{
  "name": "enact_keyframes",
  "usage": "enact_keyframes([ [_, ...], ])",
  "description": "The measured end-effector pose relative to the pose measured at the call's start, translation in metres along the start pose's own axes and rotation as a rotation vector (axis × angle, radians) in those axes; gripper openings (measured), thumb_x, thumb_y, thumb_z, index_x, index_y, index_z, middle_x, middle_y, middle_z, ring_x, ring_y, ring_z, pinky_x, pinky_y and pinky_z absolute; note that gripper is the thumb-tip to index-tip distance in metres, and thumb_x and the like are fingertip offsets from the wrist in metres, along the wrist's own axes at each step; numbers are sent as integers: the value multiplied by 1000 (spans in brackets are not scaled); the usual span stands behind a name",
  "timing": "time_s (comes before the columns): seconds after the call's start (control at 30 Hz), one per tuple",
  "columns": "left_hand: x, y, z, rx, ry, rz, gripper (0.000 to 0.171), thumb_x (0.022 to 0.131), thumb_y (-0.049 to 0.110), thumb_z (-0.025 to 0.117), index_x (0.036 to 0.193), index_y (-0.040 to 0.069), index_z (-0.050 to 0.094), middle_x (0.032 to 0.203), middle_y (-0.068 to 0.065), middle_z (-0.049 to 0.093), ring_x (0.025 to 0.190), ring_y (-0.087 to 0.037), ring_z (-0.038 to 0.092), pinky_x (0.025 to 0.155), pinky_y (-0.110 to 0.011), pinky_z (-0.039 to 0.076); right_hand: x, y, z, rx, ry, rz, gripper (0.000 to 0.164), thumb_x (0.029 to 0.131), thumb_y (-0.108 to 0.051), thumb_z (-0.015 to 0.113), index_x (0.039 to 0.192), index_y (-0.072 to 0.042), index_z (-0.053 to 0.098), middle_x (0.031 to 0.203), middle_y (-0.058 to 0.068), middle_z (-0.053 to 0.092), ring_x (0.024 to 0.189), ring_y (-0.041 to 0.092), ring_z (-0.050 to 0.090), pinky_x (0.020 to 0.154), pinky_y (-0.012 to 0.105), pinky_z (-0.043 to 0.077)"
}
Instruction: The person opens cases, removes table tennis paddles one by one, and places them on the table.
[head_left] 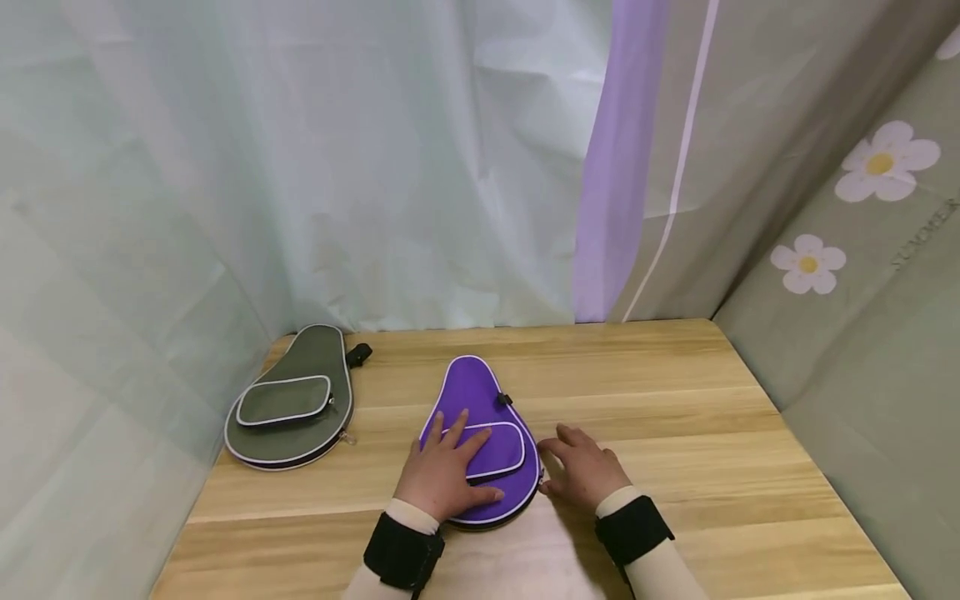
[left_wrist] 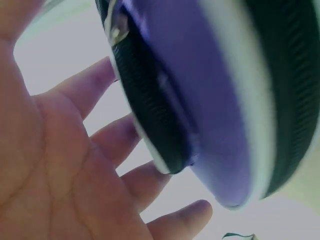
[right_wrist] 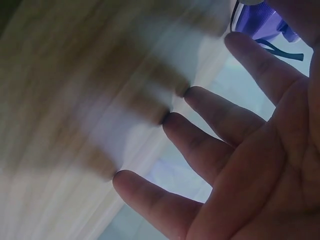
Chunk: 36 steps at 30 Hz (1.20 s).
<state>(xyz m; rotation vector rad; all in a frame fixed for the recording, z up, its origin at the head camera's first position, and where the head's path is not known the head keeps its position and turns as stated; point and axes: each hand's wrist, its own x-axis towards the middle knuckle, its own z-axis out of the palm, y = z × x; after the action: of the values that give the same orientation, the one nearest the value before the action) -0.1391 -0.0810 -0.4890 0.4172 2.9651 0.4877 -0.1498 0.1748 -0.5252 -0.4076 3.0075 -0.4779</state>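
A purple table tennis racket case (head_left: 471, 387) with white piping lies on the wooden table, narrow end away from me. My left hand (head_left: 442, 477) is spread over its front pocket (head_left: 502, 450), fingers straight; in the left wrist view its fingertips reach the pocket's zippered edge (left_wrist: 150, 100). My right hand (head_left: 587, 468) is at the case's right edge beside the main zipper pull (head_left: 541, 477), thumb and index finger apart. In the right wrist view the other fingertips (right_wrist: 175, 120) rest at the tabletop. A black strap clip (head_left: 504, 400) sits on the case's upper right edge.
A grey-green racket case (head_left: 315, 358) of the same shape lies at the table's left, its black strap (head_left: 358, 355) pointing right. Curtains (head_left: 420, 167) enclose the wooden table (head_left: 675, 392) at the back and sides. Black bands (head_left: 633, 531) circle both wrists.
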Motion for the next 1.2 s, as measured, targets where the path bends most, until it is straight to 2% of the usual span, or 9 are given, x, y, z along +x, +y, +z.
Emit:
enact_keyframes([
  [0.3,-7,-3,12,-23,72,-13,87,70,71,80,146,34,57,167,-9,35,154,-51,26,115,-75,32,-5,-5,-3,2,14,-4,35,80,-38,86,108,-26,67,148,17,57,138,43,54,88,73,50],
  [0.47,-7,-4,14,-16,85,-16,86,70,71,80,145,36,58,166,-9,39,153,-51,29,114,-74,33,-6,-6,-2,8,-1,-3,24,82,-36,84,95,-27,65,148,17,57,138,42,53,86,74,50],
  [0.83,-5,-2,12,-23,78,-19,87,68,71,82,144,37,58,165,-10,41,153,-51,29,114,-74,33,-6,-8,-5,24,-34,12,17,86,-33,81,88,-28,64,151,18,55,140,49,49,92,81,44],
  [1.03,-2,-6,12,-15,44,7,94,64,72,84,147,37,55,165,-10,40,152,-53,29,114,-74,33,-9,-11,-9,87,-76,35,10,87,-30,79,86,-31,70,154,17,52,144,54,42,90,90,35],
  [1.2,-3,-9,8,-16,13,12,100,60,70,87,148,35,54,165,-12,40,151,-54,30,114,-75,33,-12,-13,-10,131,-87,29,12,88,-26,78,81,-31,71,154,15,53,143,60,38,90,92,32],
])
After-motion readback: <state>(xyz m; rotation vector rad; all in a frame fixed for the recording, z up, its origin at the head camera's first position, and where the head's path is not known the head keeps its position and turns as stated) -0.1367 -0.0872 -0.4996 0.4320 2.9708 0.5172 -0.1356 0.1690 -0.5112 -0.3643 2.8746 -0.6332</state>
